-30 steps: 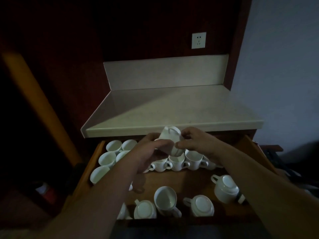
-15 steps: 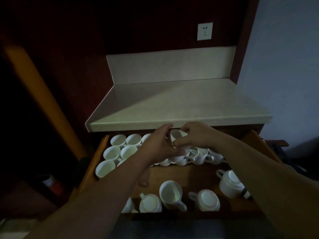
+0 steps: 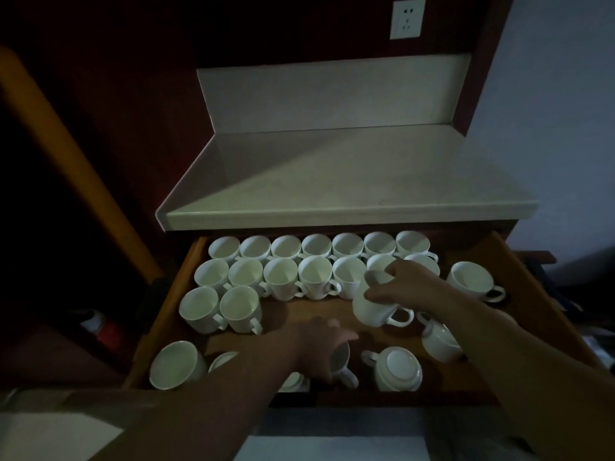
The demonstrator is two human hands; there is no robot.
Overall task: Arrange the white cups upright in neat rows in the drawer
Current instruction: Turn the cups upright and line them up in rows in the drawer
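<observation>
White cups [image 3: 316, 276] stand upright in two full rows along the drawer [image 3: 196, 261] back edge. Right hand [image 3: 404, 284] grips one cup [image 3: 374, 311] by its rim mid-drawer; left hand [image 3: 324, 347] closes around another cup [image 3: 341, 359] near the front edge.

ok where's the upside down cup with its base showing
In the head view, the upside-down cup sits at the drawer's front right, just right of the left hand.

I see plain white cups [image 3: 314, 276], unpatterned, in an orange-brown wooden drawer [image 3: 309, 312]. Above it, a pale cream surface [image 3: 349, 168] between dark red-brown cabinet panels [image 3: 139, 94], with a white wall socket [image 3: 407, 18].
</observation>
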